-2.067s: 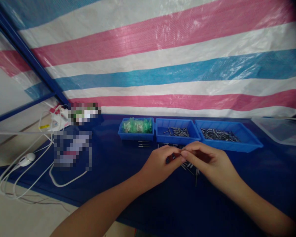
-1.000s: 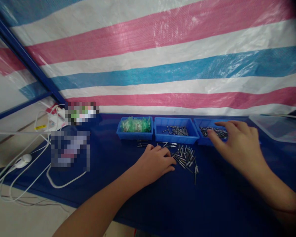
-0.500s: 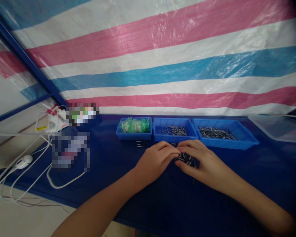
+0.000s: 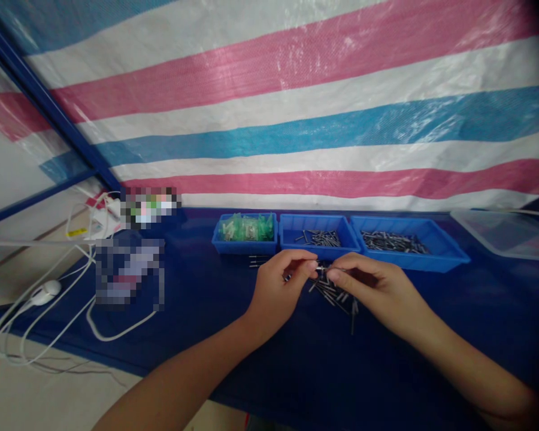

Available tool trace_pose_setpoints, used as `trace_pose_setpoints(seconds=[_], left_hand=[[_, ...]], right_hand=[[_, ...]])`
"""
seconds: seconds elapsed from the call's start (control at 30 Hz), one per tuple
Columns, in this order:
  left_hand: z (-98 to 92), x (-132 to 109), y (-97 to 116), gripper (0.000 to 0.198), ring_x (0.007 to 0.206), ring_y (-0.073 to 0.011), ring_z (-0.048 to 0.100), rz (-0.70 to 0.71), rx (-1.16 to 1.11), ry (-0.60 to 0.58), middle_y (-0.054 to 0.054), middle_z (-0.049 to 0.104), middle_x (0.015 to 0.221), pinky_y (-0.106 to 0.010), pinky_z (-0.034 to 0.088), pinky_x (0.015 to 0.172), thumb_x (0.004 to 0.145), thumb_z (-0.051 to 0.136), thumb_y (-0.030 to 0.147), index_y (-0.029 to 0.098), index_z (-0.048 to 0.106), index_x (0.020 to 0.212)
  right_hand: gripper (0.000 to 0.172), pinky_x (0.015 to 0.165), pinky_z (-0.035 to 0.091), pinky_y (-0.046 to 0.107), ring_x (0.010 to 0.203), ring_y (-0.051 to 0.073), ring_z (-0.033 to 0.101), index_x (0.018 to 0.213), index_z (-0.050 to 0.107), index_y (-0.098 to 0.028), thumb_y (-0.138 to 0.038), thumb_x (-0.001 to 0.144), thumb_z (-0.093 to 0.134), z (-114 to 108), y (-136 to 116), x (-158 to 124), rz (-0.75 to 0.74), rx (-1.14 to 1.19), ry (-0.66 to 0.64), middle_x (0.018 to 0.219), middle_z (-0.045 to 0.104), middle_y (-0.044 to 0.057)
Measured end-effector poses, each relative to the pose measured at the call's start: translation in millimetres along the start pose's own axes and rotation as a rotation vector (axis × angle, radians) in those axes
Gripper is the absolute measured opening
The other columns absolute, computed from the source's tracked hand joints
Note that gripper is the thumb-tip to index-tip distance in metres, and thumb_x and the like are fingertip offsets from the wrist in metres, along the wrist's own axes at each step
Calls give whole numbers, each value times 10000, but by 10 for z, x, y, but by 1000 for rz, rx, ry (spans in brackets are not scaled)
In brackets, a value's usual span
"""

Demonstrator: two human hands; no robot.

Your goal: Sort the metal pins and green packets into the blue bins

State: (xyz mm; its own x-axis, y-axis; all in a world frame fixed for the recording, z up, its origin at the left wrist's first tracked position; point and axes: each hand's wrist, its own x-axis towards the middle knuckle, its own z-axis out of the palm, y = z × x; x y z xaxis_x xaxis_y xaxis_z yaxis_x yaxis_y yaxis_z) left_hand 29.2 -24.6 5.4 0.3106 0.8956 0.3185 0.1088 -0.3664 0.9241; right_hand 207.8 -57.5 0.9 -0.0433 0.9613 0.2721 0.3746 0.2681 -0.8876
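Observation:
A slim metal pin [image 4: 321, 269] spans the gap between my two hands above the table. My left hand [image 4: 282, 284] pinches its left end between thumb and fingertips. At its right end, the thumb and fingers of my right hand [image 4: 377, 287] are closed on it. Just below the hands lies a loose pile of similar metal pins [image 4: 335, 293], some dark and some silvery. A short row of pins [image 4: 257, 261] rests left of the pile, partly covered by my left hand.
Along the back stand a blue bin [image 4: 245, 246] with green plastic packets, a middle bin [image 4: 291, 244] and a right bin [image 4: 449, 258], both holding metal pins. A clear plastic lid [image 4: 498, 230] lies far right. White cables [image 4: 90, 317] loop at the left.
My hands have risen from around the pile and moved slightly apart, uncovering more of it. A single pin now shows between my fingertips.

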Motion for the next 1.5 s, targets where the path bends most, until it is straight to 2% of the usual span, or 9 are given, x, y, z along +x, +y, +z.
trace_pose_setpoints(seconds=[0.17,0.27,0.4,0.63,0.93,1.13,1.3,1.4,1.5], left_hand=[[80,-37,-66,192,708,-133,649,-105,-107,-82,-33,687,822,-246,519,696,851,601,286,146,661,967],[92,-59,-67,216,727,-132,625,-78,-61,-171,-34,678,850,-247,501,706,857,598,305,156,679,990],[70,-50,-39,220,741,-127,567,1,108,-260,-26,626,798,-230,451,686,885,563,323,163,703,940],[82,-32,-82,194,716,-101,530,11,94,-257,-17,568,829,-210,431,665,874,584,324,155,669,918],[102,-50,-90,172,685,-98,511,14,108,-272,0,542,784,-218,416,651,834,629,334,163,641,853],[88,-34,-95,208,686,-100,517,-66,87,-189,3,558,792,-218,413,636,819,638,362,158,602,845],[34,4,-64,214,688,-99,508,-87,81,-132,15,547,773,-218,411,647,829,619,372,164,566,819],[21,9,-38,207,686,-102,508,-78,84,-118,13,551,781,-221,412,646,835,605,367,166,557,821],[19,1,-19,211,673,-102,511,-67,108,-133,14,551,767,-223,410,639,846,594,373,167,555,819]], right_hand=[[204,649,525,271,720,167,641,787,693,-224,-418,808,635,10,-49,-26,0,42,130,779,683,21],[188,628,518,271,710,166,630,786,690,-225,-404,807,639,22,-47,-34,-17,38,142,770,671,22],[165,618,503,277,710,166,616,792,689,-228,-389,799,654,44,-32,-47,-23,30,132,771,663,24],[133,597,481,270,710,153,603,839,678,-242,-363,785,679,49,4,-69,-1,96,171,802,656,16],[138,612,466,283,735,167,604,833,670,-232,-366,818,644,40,-39,-92,-10,28,94,796,642,26],[121,640,454,284,753,158,579,923,646,-238,-329,872,585,18,-29,-101,-92,-36,53,833,616,27],[112,643,442,292,708,151,554,932,621,-227,-292,900,536,-42,-40,-66,-194,-226,65,800,588,23],[111,685,450,296,772,161,573,912,600,-215,-264,915,501,-34,-63,-55,-280,-311,-10,840,597,39],[114,666,450,277,767,149,568,871,581,-208,-248,919,485,15,-82,-57,-319,-312,-94,852,591,41]])
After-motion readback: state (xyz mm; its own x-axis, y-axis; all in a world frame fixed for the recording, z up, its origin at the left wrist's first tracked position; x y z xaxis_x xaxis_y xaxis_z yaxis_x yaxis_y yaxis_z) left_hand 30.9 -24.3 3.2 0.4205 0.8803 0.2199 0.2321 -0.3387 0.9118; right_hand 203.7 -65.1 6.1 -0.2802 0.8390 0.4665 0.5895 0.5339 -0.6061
